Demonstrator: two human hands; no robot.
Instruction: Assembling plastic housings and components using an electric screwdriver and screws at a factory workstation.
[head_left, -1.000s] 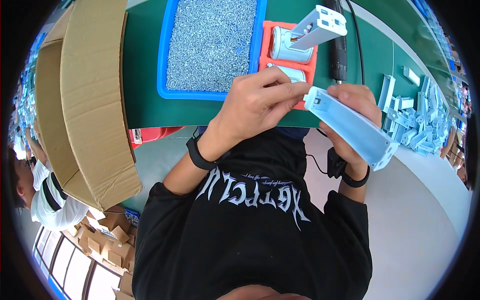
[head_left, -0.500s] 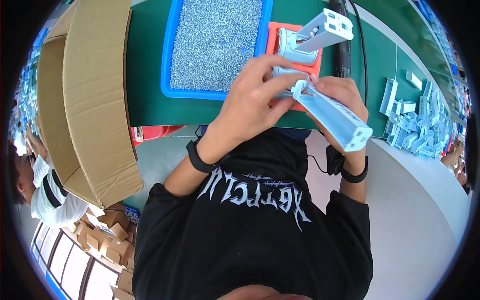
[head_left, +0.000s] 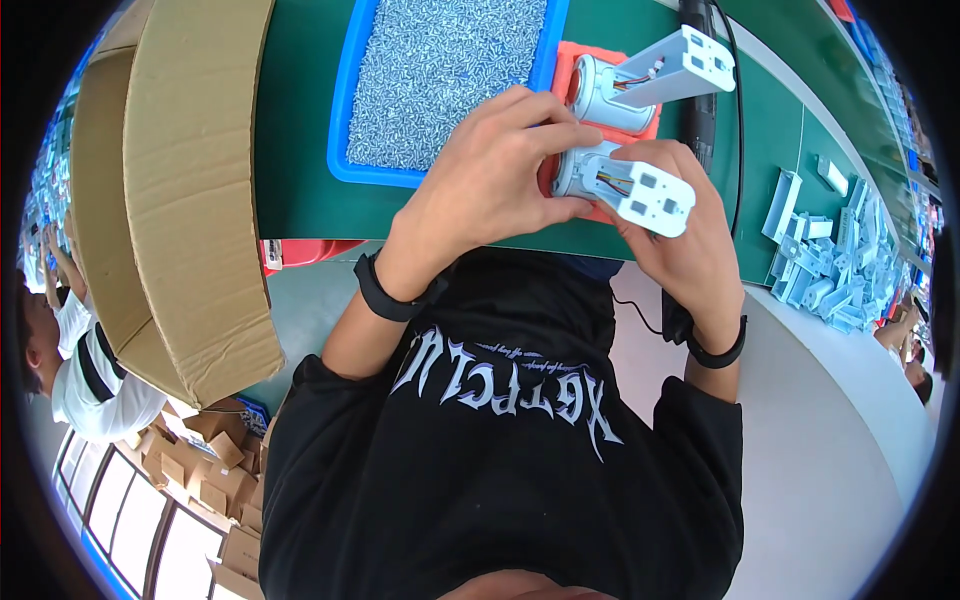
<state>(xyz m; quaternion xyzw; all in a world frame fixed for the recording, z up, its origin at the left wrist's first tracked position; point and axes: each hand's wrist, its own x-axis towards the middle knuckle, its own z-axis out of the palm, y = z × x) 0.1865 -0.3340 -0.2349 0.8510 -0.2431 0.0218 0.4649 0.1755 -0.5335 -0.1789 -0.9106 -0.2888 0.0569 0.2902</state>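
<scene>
A pale blue plastic bracket (head_left: 662,200), with a slotted end plate, stands on a round white base (head_left: 572,172) in front of me. Coloured wires show inside it. The fingers and thumb of my left hand (head_left: 495,170) are closed around the base. My right hand (head_left: 690,220) grips the bracket from its right side, its fingers partly hidden behind it. Just beyond, a second base (head_left: 605,95) with its own upright bracket (head_left: 680,70) rests on an orange-red foam pad (head_left: 640,132); neither hand holds that one.
A blue tray (head_left: 385,177) full of small silvery screws stands behind my left hand. A large open cardboard box (head_left: 195,160) is at the left. Loose pale blue brackets (head_left: 835,265) lie heaped at the right. A black tube (head_left: 698,130) runs behind the pad. Another person (head_left: 110,390) is at far left.
The near bracket has swung from slanting toward me to standing up over its base. My right hand has shifted along with it, and my left hand now sits around the base.
</scene>
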